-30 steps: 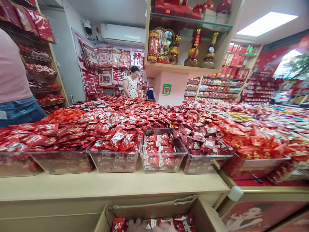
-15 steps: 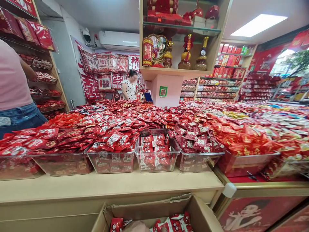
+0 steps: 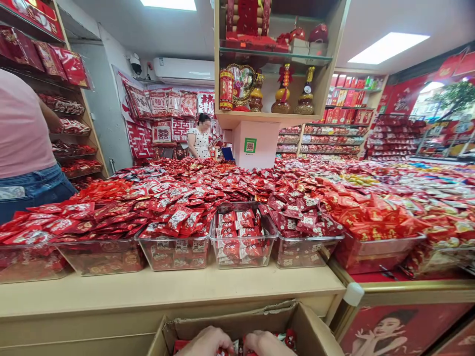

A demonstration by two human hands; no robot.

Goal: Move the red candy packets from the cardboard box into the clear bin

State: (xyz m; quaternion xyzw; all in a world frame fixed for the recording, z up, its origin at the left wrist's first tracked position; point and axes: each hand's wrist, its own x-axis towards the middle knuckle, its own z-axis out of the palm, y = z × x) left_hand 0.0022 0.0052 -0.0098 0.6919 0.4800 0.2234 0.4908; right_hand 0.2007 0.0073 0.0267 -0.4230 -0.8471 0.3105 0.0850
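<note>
Fingers [image 3: 225, 341] are curled down on both the left hand [image 3: 208, 342] and right hand [image 3: 267, 343], side by side among red-and-white packets [image 3: 290, 339] in an open carton [image 3: 256, 321]; can't tell if they're pinching any. Looks like the handling stage to me, and a next grip would want a light squeeze, since the wrappers look slippery. Packets are small, shiny, jumbled, cartoon faces on some. Carton's just below the bench [image 3: 166, 292] edge.

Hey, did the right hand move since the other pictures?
Yes. The right hand has moved forward, closer to the far wall of the cardboard box than before.
</note>
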